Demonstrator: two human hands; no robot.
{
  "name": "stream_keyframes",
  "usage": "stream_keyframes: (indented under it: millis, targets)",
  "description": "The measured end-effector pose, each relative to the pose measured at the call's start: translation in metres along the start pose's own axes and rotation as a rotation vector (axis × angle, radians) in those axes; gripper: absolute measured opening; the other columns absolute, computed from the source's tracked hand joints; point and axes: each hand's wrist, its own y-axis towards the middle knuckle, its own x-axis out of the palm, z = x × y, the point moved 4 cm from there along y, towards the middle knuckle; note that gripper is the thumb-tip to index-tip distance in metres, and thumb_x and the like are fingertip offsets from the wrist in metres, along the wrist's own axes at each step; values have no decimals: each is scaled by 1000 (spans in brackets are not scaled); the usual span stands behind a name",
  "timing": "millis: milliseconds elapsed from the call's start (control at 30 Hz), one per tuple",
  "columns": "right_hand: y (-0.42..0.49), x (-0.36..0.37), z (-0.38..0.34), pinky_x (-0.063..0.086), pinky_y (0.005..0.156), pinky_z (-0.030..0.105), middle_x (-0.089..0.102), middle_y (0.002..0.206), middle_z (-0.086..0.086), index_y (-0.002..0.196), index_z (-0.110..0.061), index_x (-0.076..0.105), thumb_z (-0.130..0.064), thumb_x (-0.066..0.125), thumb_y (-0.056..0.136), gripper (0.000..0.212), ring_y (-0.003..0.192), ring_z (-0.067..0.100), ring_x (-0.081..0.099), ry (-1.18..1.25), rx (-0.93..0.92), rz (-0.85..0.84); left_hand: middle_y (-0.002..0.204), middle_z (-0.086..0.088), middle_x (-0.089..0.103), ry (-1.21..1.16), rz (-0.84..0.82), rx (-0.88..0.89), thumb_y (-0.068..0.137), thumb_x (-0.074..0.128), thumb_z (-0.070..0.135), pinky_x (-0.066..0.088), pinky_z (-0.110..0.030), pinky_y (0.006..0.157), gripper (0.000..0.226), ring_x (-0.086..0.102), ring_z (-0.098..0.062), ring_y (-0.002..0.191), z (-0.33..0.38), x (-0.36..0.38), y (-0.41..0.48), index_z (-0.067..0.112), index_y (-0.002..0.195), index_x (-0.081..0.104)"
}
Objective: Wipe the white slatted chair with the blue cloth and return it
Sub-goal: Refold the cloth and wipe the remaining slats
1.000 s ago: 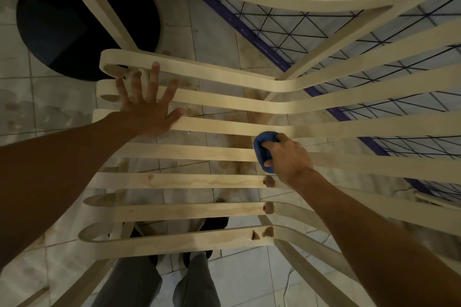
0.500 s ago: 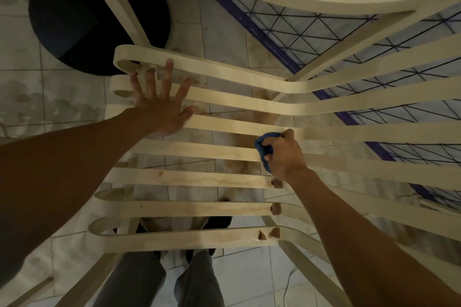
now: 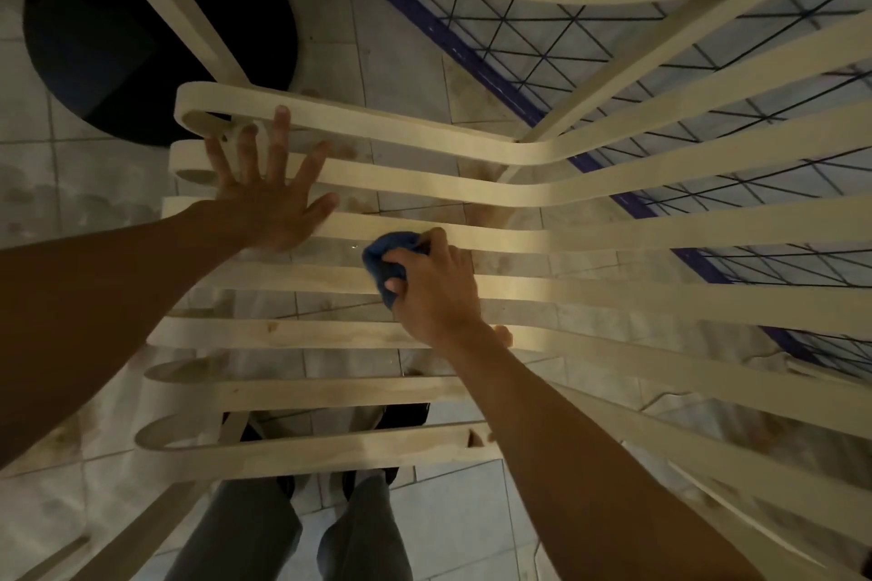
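Cloth: small crumpled blue cloth [image 3: 383, 259] bunched in my right hand [image 3: 436, 290], fingers curled tight round it, thumb pressed against it. Cloth sits on middle slats of pale white slatted wooden chair [image 3: 613, 231], near centre. My left hand [image 3: 266, 203] lies flat on slats further left, fingers straight and spread, holding nothing. Chair stands on grey tiled floor [image 3: 391, 76]. Round black object [image 3: 94, 52] on floor beyond chair, left. Blue-framed wire grid [image 3: 472, 61] to right. My grey trousers [image 3: 264, 533] below nearest slat.
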Motion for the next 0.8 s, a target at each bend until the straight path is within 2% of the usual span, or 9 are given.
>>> stream_keyframes:
  millis: [167,267,367,467,567,800]
  targets:
    - [-10,-24,60,33,105,40,46,124,7,129,-32,57,-35,57,90,39,110,30,50,-182,102,-48,146,-5,-53,9,-13,14,90,7,72,-11,-69,113,76,-29,-42,144,-1,-2,-1,41,149,-30]
    - [-14,-36,92,31,105,38,44,125,8,126,-29,58,-35,55,93,33,112,30,48,-313,196,-94,147,-5,-53,6,-20,11,90,6,73,-10,-69,113,75,-29,-43,144,1,-4,-2,40,148,-30]
    - [-17,-36,96,31,107,38,41,127,11,127,-24,56,-32,53,97,32,114,32,46,-396,191,-85,148,-6,-52,1,-16,9,92,7,71,-10,-69,113,75,-29,-43,144,2,-5,-2,39,149,-30]
    - [-15,-32,86,29,110,41,37,129,12,132,-26,53,-30,55,96,36,117,33,44,-369,220,-106,148,-8,-52,-1,-18,3,92,6,71,-10,-70,113,75,-29,-45,144,1,-5,-2,38,149,-30]
    - [-13,-27,64,32,107,46,33,131,12,134,-27,53,-25,55,96,37,116,36,42,-242,249,-89,147,-8,-52,-3,-17,8,92,6,72,-10,-70,112,75,-29,-44,144,1,-5,-2,39,149,-31]
    - [1,-1,-12,40,102,44,26,140,16,128,-23,56,-24,57,95,33,115,37,36,-75,134,-31,148,-7,-51,-10,-13,19,91,9,72,-8,-69,113,77,-29,-44,144,2,-5,-4,40,149,-30]
